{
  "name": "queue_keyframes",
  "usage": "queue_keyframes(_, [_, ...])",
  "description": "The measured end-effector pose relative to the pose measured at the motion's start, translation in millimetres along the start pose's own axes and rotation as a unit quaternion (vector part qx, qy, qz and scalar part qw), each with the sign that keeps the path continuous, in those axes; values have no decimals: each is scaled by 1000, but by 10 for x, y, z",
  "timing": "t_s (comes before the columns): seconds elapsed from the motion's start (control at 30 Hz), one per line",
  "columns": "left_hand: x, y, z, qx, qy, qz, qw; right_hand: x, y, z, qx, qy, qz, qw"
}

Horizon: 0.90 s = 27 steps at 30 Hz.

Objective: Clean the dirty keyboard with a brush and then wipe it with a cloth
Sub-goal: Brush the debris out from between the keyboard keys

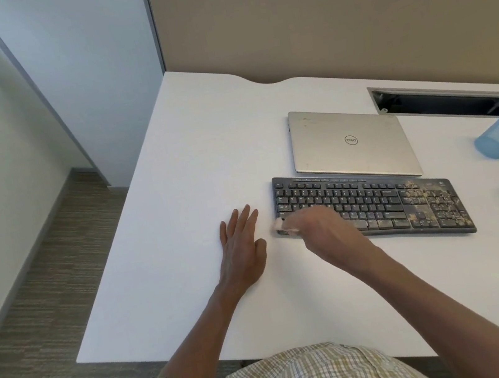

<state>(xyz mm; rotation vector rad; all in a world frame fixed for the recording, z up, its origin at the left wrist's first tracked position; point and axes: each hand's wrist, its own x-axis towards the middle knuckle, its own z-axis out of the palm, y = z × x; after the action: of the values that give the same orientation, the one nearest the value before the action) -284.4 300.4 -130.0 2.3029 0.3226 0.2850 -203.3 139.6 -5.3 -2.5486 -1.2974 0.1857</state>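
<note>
Your left hand [241, 246] is lying flat on the white surface [178, 200], fingers straight and slightly spread. Just beside it, your right hand [323, 229] is curling its fingers around a blurred brush [280, 225] at the left near corner of the dirty keyboard [407, 206], with the closed laptop [349, 143] lying just beyond.

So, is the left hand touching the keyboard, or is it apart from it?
Apart. The head view shows the left hand lying flat on the white desk, with a strip of bare desk between its fingertips and the left end of the keyboard.
</note>
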Motion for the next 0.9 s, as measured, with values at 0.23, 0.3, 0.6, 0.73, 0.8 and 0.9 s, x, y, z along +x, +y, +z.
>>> queue_keyframes(0.23, [3,-6,31,11,4,2,1000,-146,-38,-33,26,41,-21,999])
queue_keyframes(0.3, [-2,-8,28,13,3,3,1000,-180,-25,10,17,17,-27,999])
queue_keyframes(0.6, [7,8,27,28,2,3,1000,-332,-12,-17,9,32,-1,999])
queue_keyframes(0.73, [4,12,17,35,1,9,999,-465,40,23,-6,28,11,1000])
queue_keyframes(0.8, [3,22,14,37,-2,9,999,-583,121,16,-10,35,48,998])
queue_keyframes(0.9, [4,37,17,47,-6,8,999,-605,107,-22,-6,65,44,997])
